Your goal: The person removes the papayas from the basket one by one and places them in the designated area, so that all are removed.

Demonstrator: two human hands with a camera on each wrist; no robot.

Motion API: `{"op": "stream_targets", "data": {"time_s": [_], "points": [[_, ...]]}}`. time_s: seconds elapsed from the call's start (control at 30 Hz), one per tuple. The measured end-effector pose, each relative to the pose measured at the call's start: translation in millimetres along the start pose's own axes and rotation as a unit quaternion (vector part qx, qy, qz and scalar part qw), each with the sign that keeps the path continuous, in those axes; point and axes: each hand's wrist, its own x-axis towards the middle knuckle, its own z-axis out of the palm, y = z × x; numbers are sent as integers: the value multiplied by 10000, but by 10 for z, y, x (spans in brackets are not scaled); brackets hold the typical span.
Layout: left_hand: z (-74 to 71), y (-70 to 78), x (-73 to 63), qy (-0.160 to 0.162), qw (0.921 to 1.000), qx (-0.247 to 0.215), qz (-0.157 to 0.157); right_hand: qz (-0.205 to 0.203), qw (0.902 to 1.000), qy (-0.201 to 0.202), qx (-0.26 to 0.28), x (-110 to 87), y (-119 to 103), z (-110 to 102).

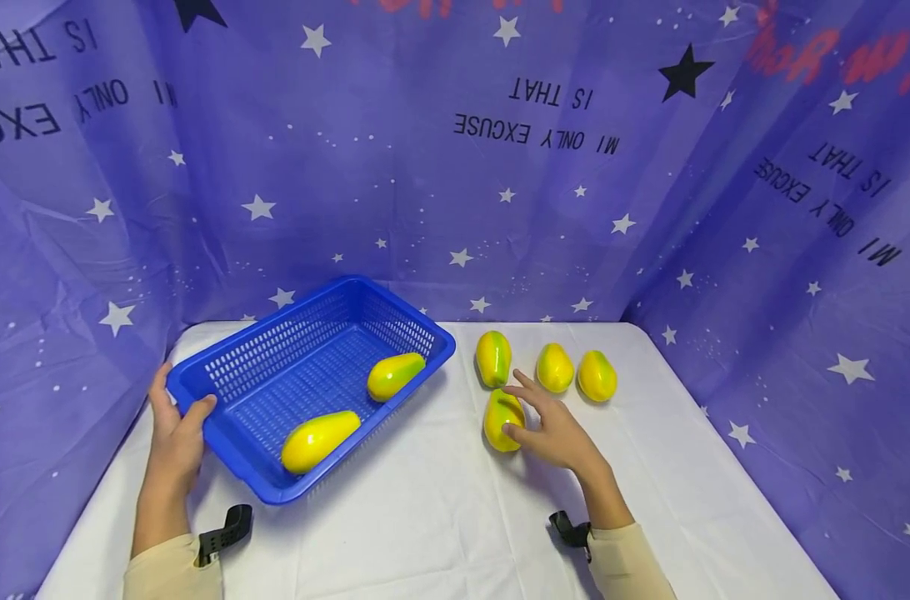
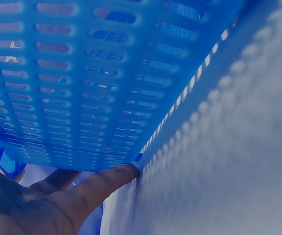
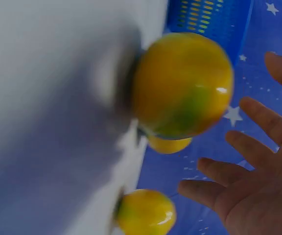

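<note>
At the left end of a blue plastic basket (image 1: 297,392), my left hand (image 1: 176,433) grips the rim with its thumb over the top edge. The basket's perforated wall (image 2: 82,98) fills much of the left wrist view, where a finger reaches its lower edge. Two yellow papayas lie inside, one near the front (image 1: 320,442) and one to the right (image 1: 395,377). Over a yellow-green papaya (image 1: 503,427) on the table, my right hand (image 1: 556,425) hovers with fingers spread. The right wrist view shows a gap between the fingers and that papaya (image 3: 182,85).
Just behind the nearest papaya lies another papaya (image 1: 493,358). Two more, a middle papaya (image 1: 555,368) and a right papaya (image 1: 597,376), sit to its right. A white cloth covers the table (image 1: 425,533). Purple star-printed curtains (image 1: 395,192) stand at the back and both sides.
</note>
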Motion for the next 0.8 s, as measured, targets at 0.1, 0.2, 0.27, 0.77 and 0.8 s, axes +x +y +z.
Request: {"op": "stream_targets", "data": {"time_s": [0.1,0.2,0.27,0.77,0.8], "points": [[-15,17,10,33,10000,76,-22,-193,9998,23,-86,170,-127,-86],[-23,38,11,82,9997,220,-49,-437,9989,-52,-181,385,-291,-154],[-25,47,8,108,9995,301,-82,-594,9978,-152,-271,532,-433,-180],[1,35,-7,81,9987,483,-111,-1599,9502,-2148,-1596,1896,-1223,370],[-10,37,-9,79,9988,473,-107,-1563,9402,-2397,-1850,1965,-1262,445]]}}
